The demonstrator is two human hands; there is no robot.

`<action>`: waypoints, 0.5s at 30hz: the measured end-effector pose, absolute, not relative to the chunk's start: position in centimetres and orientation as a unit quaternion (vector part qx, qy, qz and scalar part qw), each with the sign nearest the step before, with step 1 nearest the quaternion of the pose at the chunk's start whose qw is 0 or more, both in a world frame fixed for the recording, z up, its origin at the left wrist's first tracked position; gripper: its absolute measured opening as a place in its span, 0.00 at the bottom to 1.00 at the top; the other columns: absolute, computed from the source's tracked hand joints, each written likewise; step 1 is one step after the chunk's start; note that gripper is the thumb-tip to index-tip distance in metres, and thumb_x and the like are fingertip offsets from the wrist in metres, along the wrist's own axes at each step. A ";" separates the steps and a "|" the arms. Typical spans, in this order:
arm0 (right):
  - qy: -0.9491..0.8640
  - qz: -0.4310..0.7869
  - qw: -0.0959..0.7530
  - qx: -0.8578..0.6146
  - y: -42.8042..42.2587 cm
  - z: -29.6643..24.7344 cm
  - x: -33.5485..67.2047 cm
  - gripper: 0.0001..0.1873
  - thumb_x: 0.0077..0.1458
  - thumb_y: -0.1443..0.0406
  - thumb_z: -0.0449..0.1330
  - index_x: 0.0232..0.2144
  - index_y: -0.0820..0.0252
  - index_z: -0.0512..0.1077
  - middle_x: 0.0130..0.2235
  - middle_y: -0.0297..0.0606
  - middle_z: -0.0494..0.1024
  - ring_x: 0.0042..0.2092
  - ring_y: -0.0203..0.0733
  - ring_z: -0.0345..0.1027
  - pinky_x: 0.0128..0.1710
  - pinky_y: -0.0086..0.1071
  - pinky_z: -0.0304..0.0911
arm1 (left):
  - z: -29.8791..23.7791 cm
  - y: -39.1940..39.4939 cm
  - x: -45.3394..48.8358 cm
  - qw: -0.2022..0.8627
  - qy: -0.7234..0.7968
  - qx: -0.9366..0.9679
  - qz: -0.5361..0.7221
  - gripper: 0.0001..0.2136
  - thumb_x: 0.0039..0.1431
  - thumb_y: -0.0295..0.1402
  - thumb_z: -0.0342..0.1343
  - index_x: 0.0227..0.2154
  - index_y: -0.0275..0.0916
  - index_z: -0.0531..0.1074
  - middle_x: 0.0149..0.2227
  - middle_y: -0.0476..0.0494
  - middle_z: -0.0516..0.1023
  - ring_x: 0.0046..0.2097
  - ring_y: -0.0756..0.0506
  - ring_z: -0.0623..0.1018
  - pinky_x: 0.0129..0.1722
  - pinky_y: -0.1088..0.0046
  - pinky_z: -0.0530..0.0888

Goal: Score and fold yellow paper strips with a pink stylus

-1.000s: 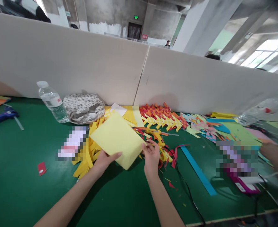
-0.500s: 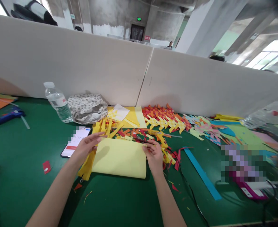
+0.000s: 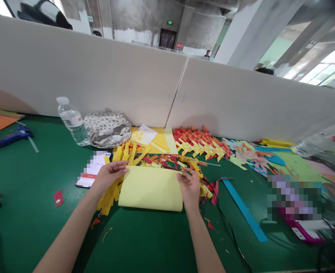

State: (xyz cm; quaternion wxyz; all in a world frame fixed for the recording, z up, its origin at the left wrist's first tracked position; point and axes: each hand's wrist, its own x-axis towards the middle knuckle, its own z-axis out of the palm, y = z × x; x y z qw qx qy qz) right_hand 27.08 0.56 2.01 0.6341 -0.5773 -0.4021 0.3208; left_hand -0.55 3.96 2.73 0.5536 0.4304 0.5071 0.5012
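Observation:
A pale yellow sheet of paper [image 3: 150,188], folded over, lies on the green table [image 3: 27,212] in front of me. My left hand [image 3: 108,177] pinches its far left corner, fingers closed on the edge. My right hand [image 3: 190,186] holds the right edge, thumb and fingers pressed on the paper. Darker yellow paper strips [image 3: 110,195] lie under and beside the sheet's left side. Red and orange scraps [image 3: 161,159] sit just behind the sheet.
A water bottle [image 3: 72,122] and a patterned cloth pouch [image 3: 107,129] stand by the white partition [image 3: 99,76]. A phone [image 3: 92,172] lies left of my hand. Woven paper pieces [image 3: 198,142], a blue strip [image 3: 242,208], a glue gun [image 3: 9,137] and a black cable [image 3: 227,227] surround the spot.
The sheet went from held up tilted to folded flat on the table. My left hand moved from its near edge to the far left corner. The view shifted slightly.

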 end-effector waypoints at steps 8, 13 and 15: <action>-0.400 0.318 0.637 -0.577 0.6 2.1 27.1 0.23 0.41 0.58 0.67 0.39 0.58 0.65 0.31 0.39 0.78 0.34 0.45 0.73 0.35 0.38 0.68 | 2.9 3.8 -0.6 0.548 0.520 0.428 0.497 0.24 0.33 0.39 0.70 0.37 0.37 0.77 0.33 0.42 0.81 0.39 0.43 0.79 0.42 0.67 0.75; -0.392 0.327 0.638 -0.576 0.5 2.2 27.0 0.24 0.41 0.58 0.68 0.39 0.58 0.64 0.31 0.38 0.78 0.34 0.44 0.73 0.35 0.38 0.67 | 3.1 3.8 -0.6 0.549 0.518 0.435 0.491 0.24 0.32 0.38 0.71 0.37 0.38 0.77 0.33 0.43 0.81 0.40 0.43 0.78 0.43 0.68 0.74; -0.391 0.327 0.637 -0.578 0.5 2.2 27.0 0.25 0.41 0.57 0.68 0.39 0.58 0.64 0.32 0.39 0.77 0.34 0.44 0.73 0.35 0.38 0.67 | 3.1 3.7 -0.6 0.548 0.519 0.434 0.492 0.23 0.32 0.38 0.71 0.37 0.38 0.77 0.33 0.43 0.81 0.40 0.43 0.78 0.43 0.68 0.74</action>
